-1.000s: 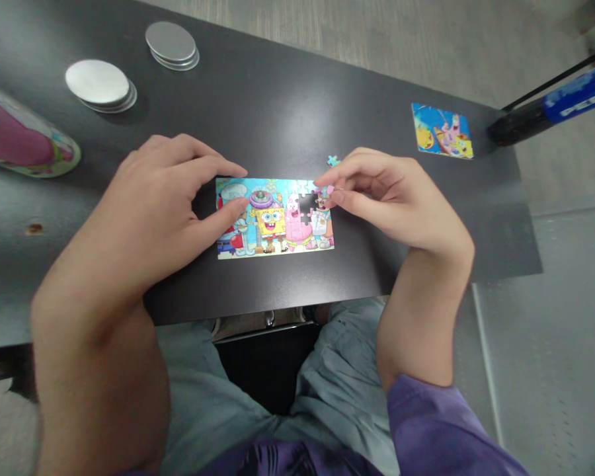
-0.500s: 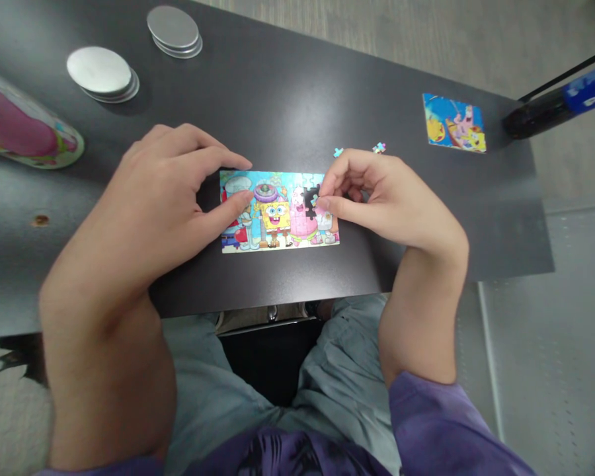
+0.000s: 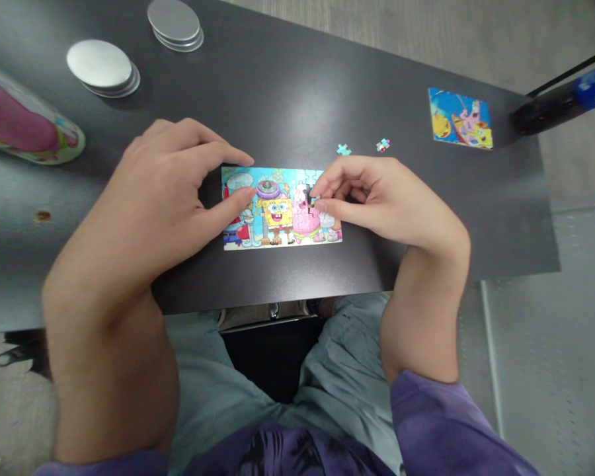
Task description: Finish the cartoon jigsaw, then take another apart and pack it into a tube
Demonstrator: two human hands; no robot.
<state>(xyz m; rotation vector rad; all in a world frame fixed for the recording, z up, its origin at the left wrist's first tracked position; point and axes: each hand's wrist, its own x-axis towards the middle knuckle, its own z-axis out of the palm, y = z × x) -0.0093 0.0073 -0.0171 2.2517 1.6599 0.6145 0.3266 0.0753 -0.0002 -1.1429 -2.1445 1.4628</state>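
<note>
In the head view, your right hand [image 3: 391, 198] has edged left over the puzzle [image 3: 277, 215] since the earlier frame, its thumb and forefinger pinching a small piece [image 3: 314, 201] at the dark gap in the puzzle's right part. Your left hand [image 3: 168, 188] is spread, thumb on the puzzle's left part and forefinger at its far edge. The puzzle lies flat toward the near side of the dark table [image 3: 258, 277], with two loose pieces [image 3: 344, 150] just beyond your right hand.

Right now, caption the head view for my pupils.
Left hand on a SpongeBob jigsaw puzzle, right hand pinching a piece there; two loose pieces lie beyond.
</note>
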